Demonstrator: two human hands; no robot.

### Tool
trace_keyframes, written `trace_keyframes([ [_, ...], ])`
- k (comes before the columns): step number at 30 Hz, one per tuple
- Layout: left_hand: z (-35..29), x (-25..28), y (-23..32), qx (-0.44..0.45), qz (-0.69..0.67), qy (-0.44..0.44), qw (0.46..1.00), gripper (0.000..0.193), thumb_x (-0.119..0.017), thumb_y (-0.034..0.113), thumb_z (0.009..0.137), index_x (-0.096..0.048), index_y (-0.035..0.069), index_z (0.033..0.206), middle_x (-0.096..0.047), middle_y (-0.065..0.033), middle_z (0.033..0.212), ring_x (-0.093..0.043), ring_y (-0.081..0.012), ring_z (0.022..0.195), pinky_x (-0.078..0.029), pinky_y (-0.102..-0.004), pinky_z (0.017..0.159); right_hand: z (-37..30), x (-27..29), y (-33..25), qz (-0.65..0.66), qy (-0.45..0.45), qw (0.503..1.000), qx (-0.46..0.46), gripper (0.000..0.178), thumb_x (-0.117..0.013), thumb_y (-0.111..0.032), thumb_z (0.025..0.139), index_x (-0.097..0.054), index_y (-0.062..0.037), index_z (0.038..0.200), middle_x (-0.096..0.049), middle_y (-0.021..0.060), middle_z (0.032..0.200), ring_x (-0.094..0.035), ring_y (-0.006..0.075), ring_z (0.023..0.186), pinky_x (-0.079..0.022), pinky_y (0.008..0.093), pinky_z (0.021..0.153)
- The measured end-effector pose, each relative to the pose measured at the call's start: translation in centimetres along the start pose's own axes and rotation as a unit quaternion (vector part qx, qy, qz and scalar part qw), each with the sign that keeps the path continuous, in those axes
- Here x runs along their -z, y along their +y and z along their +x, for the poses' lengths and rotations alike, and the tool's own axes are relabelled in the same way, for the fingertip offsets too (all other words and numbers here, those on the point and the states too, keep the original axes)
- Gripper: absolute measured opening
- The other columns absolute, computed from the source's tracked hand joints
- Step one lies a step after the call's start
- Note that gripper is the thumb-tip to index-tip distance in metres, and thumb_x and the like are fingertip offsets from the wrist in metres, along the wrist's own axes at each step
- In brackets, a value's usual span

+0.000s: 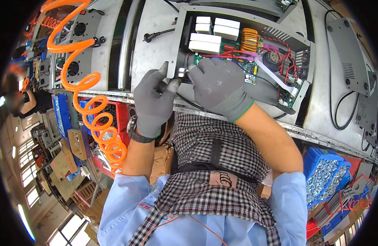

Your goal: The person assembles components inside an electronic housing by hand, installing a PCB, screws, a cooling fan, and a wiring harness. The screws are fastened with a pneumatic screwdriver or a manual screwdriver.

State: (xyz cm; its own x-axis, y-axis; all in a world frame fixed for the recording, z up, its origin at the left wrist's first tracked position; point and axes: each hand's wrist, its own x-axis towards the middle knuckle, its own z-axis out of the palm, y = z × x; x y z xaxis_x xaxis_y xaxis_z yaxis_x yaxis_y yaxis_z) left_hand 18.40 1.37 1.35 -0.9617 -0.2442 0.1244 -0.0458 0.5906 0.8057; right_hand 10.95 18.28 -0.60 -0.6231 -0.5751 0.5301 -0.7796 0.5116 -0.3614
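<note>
In front of me lies an uncovered grey metal case (242,12) with electronics inside. My left hand (154,100), in a grey glove, is at the case's near left corner, its index finger and thumb on either side of the end panel's edge and the other fingers curled. My right hand (219,84), also gloved, reaches over the near side with its fingers bent together. Their tips are beside a small black-and-white part (182,72) at the end panel; what they pinch is hidden. White block components (205,43), a copper coil (250,40) and a white ribbon cable (273,74) sit inside the case.
A coiled orange air hose (84,82) hangs at the left. A black plug (148,37) lies beyond the case's left end. Grey metal covers (348,53) rest at right. Blue bins of small metal parts (324,176) stand below the bench's right edge; a red bin (122,117) is at left.
</note>
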Motion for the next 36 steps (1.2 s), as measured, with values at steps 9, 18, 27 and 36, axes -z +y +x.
trace_keyframes([
  [9, -1.6, -0.3, -1.2, -0.204, 0.057, 0.090, 0.973, 0.047, -0.074, 0.005, 0.077, -0.055, -0.002, 0.118, -0.059, -0.0169, 0.113, -0.067, -0.0190, 0.081, -0.056, -0.0310, 0.071, -5.8, 3.9, -1.3, -0.096, -0.105, 0.989, -0.032, 0.027, -0.064, -0.017, 0.075, -0.066, -0.0078, 0.100, -0.057, 0.0051, 0.080, -0.056, 0.0203, 0.066, -0.042, 0.0356, 0.055],
  [18, -4.5, -0.6, -1.7, -0.235, 0.002, 0.072, 0.969, 0.033, -0.069, 0.007, 0.082, -0.056, 0.002, 0.112, -0.057, -0.0186, 0.114, -0.064, -0.0249, 0.090, -0.056, -0.0302, 0.071, -4.9, 6.0, -1.3, -0.047, 0.001, 0.999, -0.020, 0.013, -0.070, -0.015, 0.075, -0.063, -0.0113, 0.085, -0.057, 0.0013, 0.078, -0.056, 0.0197, 0.068, -0.042, 0.0340, 0.056],
  [27, -4.9, -1.2, -1.4, -0.196, -0.050, 0.023, 0.979, 0.034, -0.070, 0.012, 0.085, -0.054, 0.002, 0.114, -0.057, -0.0160, 0.111, -0.063, -0.0194, 0.085, -0.053, -0.0296, 0.073, -4.2, 2.6, -1.7, 0.064, 0.053, 0.995, -0.060, 0.029, -0.075, -0.013, 0.069, -0.065, -0.0079, 0.096, -0.065, 0.0087, 0.083, -0.064, 0.0223, 0.065, -0.051, 0.0324, 0.054],
  [36, -5.1, -1.3, -1.3, -0.300, -0.065, -0.023, 0.952, 0.058, -0.079, 0.039, 0.076, -0.054, 0.005, 0.117, -0.059, -0.0133, 0.104, -0.066, -0.0232, 0.081, -0.055, -0.0318, 0.068, -7.1, 2.6, -3.3, 0.062, -0.068, 0.995, 0.031, 0.031, -0.066, -0.017, 0.071, -0.068, -0.0132, 0.101, -0.059, 0.0034, 0.083, -0.059, 0.0196, 0.067, -0.048, 0.0334, 0.054],
])
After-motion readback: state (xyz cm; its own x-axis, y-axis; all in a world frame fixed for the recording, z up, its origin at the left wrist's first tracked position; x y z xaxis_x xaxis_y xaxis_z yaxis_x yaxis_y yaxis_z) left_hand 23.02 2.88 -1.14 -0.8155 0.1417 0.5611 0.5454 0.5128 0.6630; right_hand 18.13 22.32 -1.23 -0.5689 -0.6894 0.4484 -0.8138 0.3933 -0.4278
